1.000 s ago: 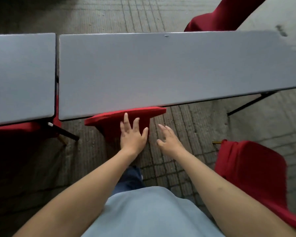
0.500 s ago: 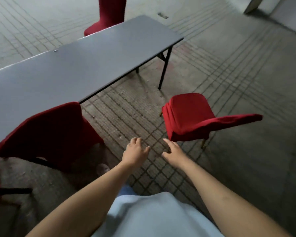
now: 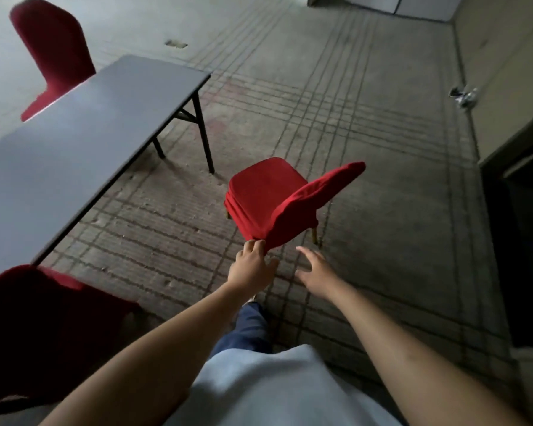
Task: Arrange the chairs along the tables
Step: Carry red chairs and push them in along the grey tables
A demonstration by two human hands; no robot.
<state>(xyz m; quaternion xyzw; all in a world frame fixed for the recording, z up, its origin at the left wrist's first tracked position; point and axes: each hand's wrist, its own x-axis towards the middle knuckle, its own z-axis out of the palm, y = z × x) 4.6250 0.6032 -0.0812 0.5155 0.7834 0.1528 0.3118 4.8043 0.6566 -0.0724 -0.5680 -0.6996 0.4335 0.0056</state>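
While both arms reach forward over the tiled floor, the left hand touches the near top corner of the red chair's backrest, its fingers curled at the fabric edge; whether that grip truly pinches is unclear. The right hand hovers just beside it, fingers spread, holding nothing. This chair stands apart from the grey desk, where two more red chairs sit: the far chair and the near chair.

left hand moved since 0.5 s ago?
Yes. The left hand has reached forward to the backrest edge of the loose red fabric-covered chair, which it was short of before; its fingers now touch it.
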